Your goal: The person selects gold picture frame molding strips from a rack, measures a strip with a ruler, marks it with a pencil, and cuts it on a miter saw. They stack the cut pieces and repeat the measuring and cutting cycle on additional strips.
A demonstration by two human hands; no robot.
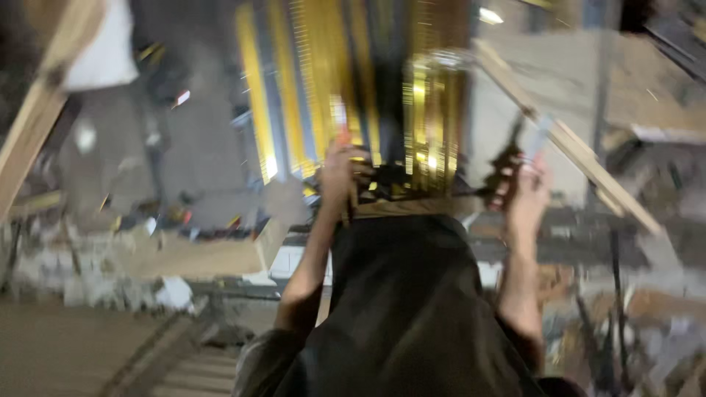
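Left hand: I see my left hand [340,176] raised in front of me, fingers curled shut around a thin stick-like tool with a reddish tip [340,121], which pokes up above the knuckles.
Right hand: my right hand [523,192] is up at about the same height, well apart from the left, fingers closed on a small dark object [507,158] with a pale strip beside it (too blurred for me to say what it is).
Gold piece: a tall shiny gold and yellow striped piece [430,117] stands between the two hands, its lower end resting on a wooden bar [412,207].
Why held so: I judge the gold piece sits on the bar so that both hands can reach its base from either side; the left hand touches the bar's left end, perhaps steadying it.
Arm pose: both forearms rise nearly straight up from the bottom of the view, wrists bent slightly inward, sleeves pushed to the elbow.
Dark cloth: a broad dark cloth [408,309] hangs below the bar between my arms.
Surroundings: a slanted wooden plank [570,143] runs behind the right hand; scraps and boards [198,254] lie to the left, all smeared by motion.
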